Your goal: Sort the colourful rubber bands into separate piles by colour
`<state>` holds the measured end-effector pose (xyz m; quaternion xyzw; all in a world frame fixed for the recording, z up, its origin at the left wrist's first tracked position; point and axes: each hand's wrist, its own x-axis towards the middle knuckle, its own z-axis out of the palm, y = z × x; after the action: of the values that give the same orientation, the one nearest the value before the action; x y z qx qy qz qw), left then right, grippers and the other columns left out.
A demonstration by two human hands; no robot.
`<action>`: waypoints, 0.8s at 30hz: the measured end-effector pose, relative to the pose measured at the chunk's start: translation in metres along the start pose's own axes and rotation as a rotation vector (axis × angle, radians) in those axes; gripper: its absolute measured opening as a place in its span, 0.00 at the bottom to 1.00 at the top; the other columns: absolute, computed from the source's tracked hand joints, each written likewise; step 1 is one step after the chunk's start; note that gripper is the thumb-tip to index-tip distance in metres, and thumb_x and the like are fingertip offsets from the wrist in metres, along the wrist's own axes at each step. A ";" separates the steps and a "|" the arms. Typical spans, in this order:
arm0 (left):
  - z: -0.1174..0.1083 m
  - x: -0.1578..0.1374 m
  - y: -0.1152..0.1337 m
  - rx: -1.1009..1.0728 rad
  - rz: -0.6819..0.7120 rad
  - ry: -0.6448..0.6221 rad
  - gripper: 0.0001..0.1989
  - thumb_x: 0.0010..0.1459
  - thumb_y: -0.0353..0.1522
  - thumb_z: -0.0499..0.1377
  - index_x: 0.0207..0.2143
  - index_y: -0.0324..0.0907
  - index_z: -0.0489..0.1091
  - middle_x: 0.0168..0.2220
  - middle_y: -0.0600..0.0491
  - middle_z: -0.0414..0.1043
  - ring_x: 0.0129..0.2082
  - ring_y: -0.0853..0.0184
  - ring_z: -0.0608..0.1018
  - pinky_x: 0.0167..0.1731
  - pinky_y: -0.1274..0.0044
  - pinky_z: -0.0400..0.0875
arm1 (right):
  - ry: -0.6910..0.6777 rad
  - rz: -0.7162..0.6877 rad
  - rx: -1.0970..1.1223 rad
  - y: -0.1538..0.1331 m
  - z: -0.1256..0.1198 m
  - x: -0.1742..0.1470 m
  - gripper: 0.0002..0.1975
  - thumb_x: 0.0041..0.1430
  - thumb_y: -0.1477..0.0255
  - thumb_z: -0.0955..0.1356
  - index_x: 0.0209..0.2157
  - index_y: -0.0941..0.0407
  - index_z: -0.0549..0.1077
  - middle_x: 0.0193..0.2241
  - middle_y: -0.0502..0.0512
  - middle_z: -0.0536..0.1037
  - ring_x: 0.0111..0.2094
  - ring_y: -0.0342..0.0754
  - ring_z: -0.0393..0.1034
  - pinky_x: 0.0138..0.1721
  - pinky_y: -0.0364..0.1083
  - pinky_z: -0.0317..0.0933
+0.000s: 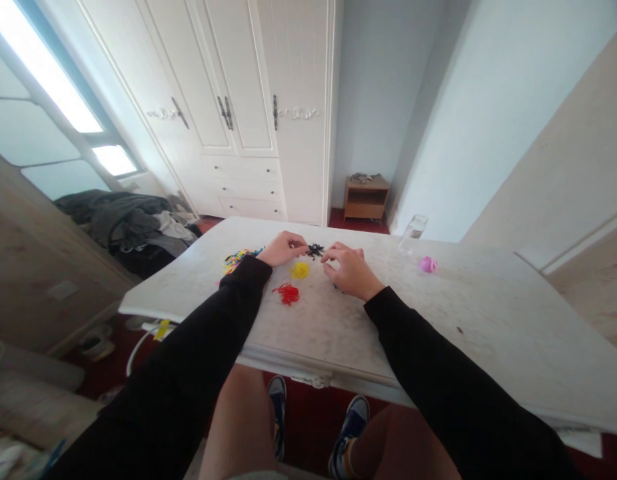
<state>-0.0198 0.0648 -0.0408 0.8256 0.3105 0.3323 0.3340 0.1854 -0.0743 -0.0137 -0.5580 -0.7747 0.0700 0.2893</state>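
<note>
A small heap of thin black bands (315,251) lies on the pale table between my two hands. My left hand (287,248) reaches its left edge with fingers closed together; what they pinch is too small to make out. On the other side, my right hand (349,268) hovers close by, its thumb and forefinger a little apart. A yellow heap (299,270) of similar bands sits below my left fingers, and a red heap (287,294) is nearer to me. Beyond my left wrist spreads a mixed-colour pile (236,260), partly covered by the arm. Some blue shows under my right hand.
To the right stand a clear glass jar (413,233) and a shiny pink-purple object (428,265). A small dark speck (460,330) marks the marble-like tabletop (513,320). Behind the table are a white wardrobe (238,80) and a small wooden cabinet (366,199); clothes (123,223) are heaped at left.
</note>
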 end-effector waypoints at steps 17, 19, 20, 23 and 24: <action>-0.112 -0.085 -0.013 0.292 -0.292 0.463 0.12 0.46 0.41 0.66 0.26 0.40 0.79 0.23 0.49 0.78 0.24 0.65 0.76 0.28 0.75 0.68 | 0.065 0.076 -0.011 0.021 -0.006 0.005 0.09 0.62 0.73 0.66 0.35 0.55 0.80 0.44 0.57 0.79 0.46 0.52 0.72 0.47 0.51 0.53; -0.118 -0.094 -0.017 0.399 -0.308 0.431 0.12 0.46 0.41 0.66 0.26 0.40 0.80 0.23 0.50 0.78 0.26 0.63 0.77 0.29 0.75 0.68 | 0.065 0.077 -0.020 0.022 -0.006 0.005 0.09 0.61 0.73 0.66 0.35 0.55 0.80 0.45 0.56 0.79 0.46 0.52 0.72 0.46 0.51 0.54; -0.119 -0.099 -0.017 0.432 -0.316 0.417 0.12 0.46 0.40 0.66 0.26 0.41 0.80 0.24 0.50 0.79 0.26 0.63 0.77 0.29 0.74 0.67 | 0.066 0.079 -0.026 0.023 -0.006 0.005 0.09 0.61 0.73 0.66 0.35 0.55 0.80 0.45 0.56 0.80 0.46 0.52 0.72 0.46 0.51 0.54; -0.118 -0.110 -0.013 0.482 -0.341 0.379 0.12 0.46 0.41 0.66 0.26 0.41 0.81 0.23 0.50 0.78 0.25 0.64 0.76 0.28 0.74 0.65 | 0.069 0.086 -0.034 0.025 -0.006 0.005 0.09 0.61 0.73 0.66 0.34 0.55 0.80 0.44 0.56 0.80 0.45 0.52 0.73 0.45 0.51 0.54; -0.117 -0.113 -0.011 0.493 -0.348 0.364 0.13 0.46 0.42 0.66 0.25 0.41 0.81 0.22 0.50 0.78 0.25 0.64 0.75 0.28 0.74 0.65 | 0.070 0.087 -0.035 0.026 -0.006 0.005 0.10 0.61 0.73 0.66 0.34 0.55 0.80 0.44 0.56 0.80 0.45 0.52 0.72 0.45 0.51 0.54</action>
<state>-0.1778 0.0287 -0.0221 0.7434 0.5719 0.3270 0.1153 0.2084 -0.0617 -0.0184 -0.5983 -0.7401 0.0497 0.3029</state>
